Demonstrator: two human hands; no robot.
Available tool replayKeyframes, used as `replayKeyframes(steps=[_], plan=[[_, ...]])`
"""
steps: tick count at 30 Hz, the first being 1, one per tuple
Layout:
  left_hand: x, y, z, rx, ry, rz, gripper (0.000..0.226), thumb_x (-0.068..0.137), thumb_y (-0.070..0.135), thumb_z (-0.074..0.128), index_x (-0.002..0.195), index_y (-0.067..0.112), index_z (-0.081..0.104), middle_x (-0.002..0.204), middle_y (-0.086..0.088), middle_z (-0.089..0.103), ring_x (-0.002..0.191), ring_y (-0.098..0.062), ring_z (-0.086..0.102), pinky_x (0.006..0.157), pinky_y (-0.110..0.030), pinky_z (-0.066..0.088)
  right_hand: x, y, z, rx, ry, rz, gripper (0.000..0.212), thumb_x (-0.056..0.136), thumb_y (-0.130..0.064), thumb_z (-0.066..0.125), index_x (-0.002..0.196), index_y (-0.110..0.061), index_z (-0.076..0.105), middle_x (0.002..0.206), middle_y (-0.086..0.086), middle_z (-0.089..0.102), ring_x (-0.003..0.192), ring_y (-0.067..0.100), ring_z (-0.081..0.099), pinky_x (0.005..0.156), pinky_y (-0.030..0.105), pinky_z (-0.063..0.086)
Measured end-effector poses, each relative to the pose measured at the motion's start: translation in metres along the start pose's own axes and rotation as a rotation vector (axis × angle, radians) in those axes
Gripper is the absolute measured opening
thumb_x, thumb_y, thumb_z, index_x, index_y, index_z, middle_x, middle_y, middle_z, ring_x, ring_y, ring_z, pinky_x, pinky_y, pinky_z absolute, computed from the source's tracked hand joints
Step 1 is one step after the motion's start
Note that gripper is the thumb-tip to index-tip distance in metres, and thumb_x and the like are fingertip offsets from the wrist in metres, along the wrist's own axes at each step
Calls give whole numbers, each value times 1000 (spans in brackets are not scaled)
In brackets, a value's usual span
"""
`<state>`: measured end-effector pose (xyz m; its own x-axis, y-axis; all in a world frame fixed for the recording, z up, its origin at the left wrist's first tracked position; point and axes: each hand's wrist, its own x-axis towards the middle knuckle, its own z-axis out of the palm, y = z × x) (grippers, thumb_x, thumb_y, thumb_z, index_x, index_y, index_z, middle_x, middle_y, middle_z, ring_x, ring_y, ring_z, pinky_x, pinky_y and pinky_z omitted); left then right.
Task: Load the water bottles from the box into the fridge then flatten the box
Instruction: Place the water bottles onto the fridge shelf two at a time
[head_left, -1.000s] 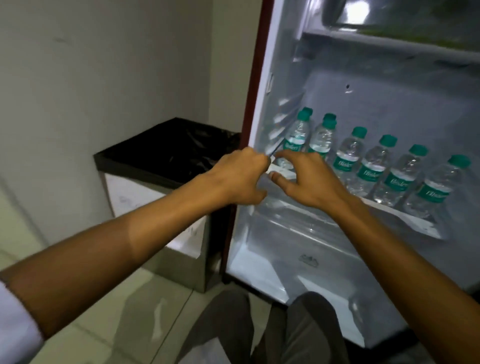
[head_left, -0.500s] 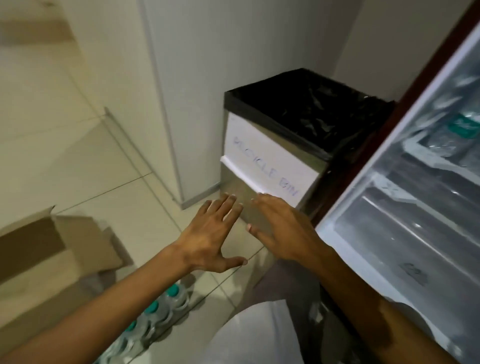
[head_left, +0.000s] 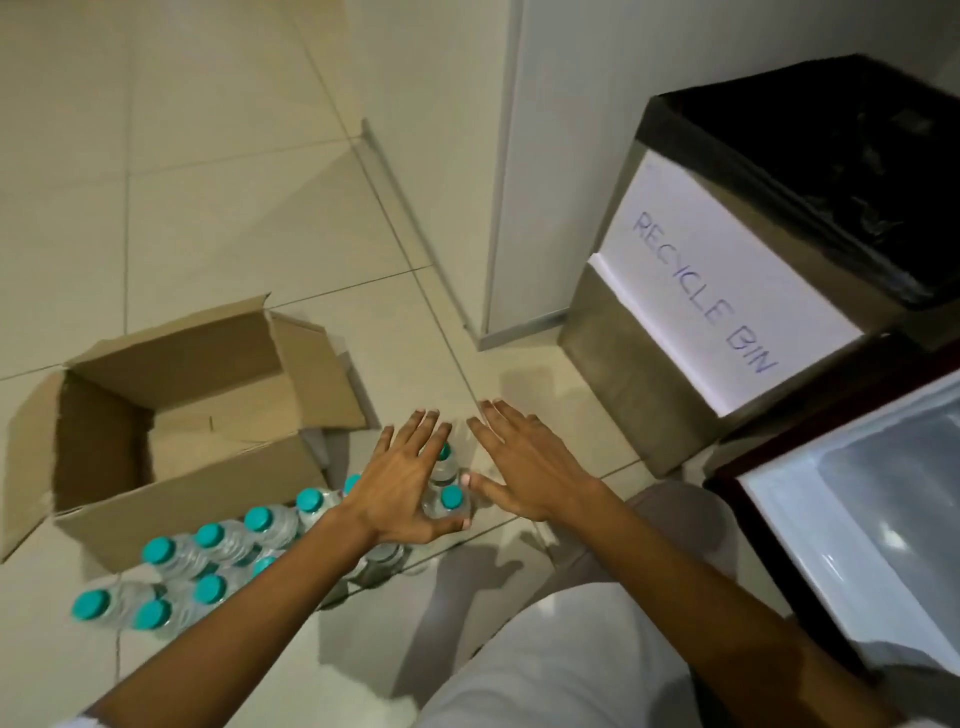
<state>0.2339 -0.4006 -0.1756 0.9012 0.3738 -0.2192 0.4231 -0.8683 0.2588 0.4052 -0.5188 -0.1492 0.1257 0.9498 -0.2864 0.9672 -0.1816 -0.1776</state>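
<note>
Several clear water bottles with teal caps (head_left: 208, 535) stand in a group on the tiled floor in front of the brown cardboard box (head_left: 171, 405). The box lies open with its flaps spread, and its inside looks empty. My left hand (head_left: 405, 488) hovers flat over the right end of the bottle group, fingers spread, with one teal-capped bottle (head_left: 451, 499) showing by its thumb. My right hand (head_left: 519, 462) is just to the right of that bottle, open and holding nothing. The open fridge (head_left: 857, 519) fills the lower right corner.
A steel bin lined with a black bag (head_left: 779, 249) and labelled RECYCLE BIN stands beside the fridge, against a white wall (head_left: 571, 130). Pale floor tiles (head_left: 208, 182) stretch to the left and behind the box. My knees show at the bottom.
My view swung from the fridge shelf with its row of bottles down and left to the floor. Both hands left the shelf and now reach over the bottles beside the box.
</note>
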Motion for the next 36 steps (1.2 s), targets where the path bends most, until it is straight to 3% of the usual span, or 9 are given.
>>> replayKeyframes(steps=[4, 11, 15, 20, 24, 27, 30, 36], plan=[[-8, -26, 12, -33, -42, -32, 120, 70, 84, 47, 155, 18, -5, 161, -5, -13, 149, -23, -12, 117, -46, -5, 15, -15, 20, -28, -130, -32, 80, 96, -61, 41, 157, -21, 8, 165, 5, -4, 151, 26, -3, 120, 49, 10], [7, -43, 20, 22, -205, 88, 127, 67, 83, 53, 152, 20, -18, 156, -3, -30, 144, -23, -28, 113, -47, -18, 35, -28, 32, -136, -279, -40, 90, 93, -61, 49, 157, -20, 1, 164, 8, -10, 151, 31, -3, 119, 53, 15], [18, -38, 19, -17, -265, 73, 125, 71, 69, 63, 152, 15, -15, 160, -6, -20, 148, -23, -16, 119, -49, -8, 44, -22, 28, -166, -301, -32, 91, 91, -57, 54, 157, -20, 3, 164, 8, -7, 150, 34, 7, 114, 54, 27], [33, -44, 12, -95, -293, 74, 113, 67, 49, 68, 154, 11, 6, 162, -11, 8, 149, -24, 11, 121, -47, 15, 44, -19, 32, -111, -251, -21, 87, 90, -48, 62, 156, -22, 13, 164, 8, 1, 141, 36, 29, 103, 51, 43], [48, -45, 7, -106, -272, 70, 89, 71, 20, 68, 149, 12, 26, 143, -10, 48, 126, -24, 49, 102, -38, 46, 43, -29, 38, -50, -183, -18, 78, 88, -40, 68, 152, -23, 27, 158, 13, 20, 117, 33, 54, 94, 44, 50], [60, -45, 9, -58, -235, 106, 73, 77, 8, 63, 145, 18, 37, 131, -5, 59, 116, -22, 56, 95, -37, 50, 42, -36, 36, -36, -151, 31, 67, 86, -33, 71, 145, -21, 39, 142, 14, 40, 106, 30, 59, 89, 40, 53], [69, -45, 13, -9, -206, 157, 58, 83, 13, 65, 138, 22, 49, 123, -2, 62, 111, -20, 58, 94, -36, 50, 40, -41, 34, -41, -141, 61, 51, 89, -26, 68, 136, -15, 50, 123, 13, 55, 101, 27, 61, 84, 36, 54], [79, -39, 16, 84, -168, 197, 42, 85, 16, 66, 126, 21, 62, 113, -2, 63, 102, -20, 60, 83, -35, 53, 40, -49, 36, -102, -206, 50, 25, 95, -10, 55, 119, -8, 61, 109, 13, 62, 94, 27, 63, 76, 36, 52]])
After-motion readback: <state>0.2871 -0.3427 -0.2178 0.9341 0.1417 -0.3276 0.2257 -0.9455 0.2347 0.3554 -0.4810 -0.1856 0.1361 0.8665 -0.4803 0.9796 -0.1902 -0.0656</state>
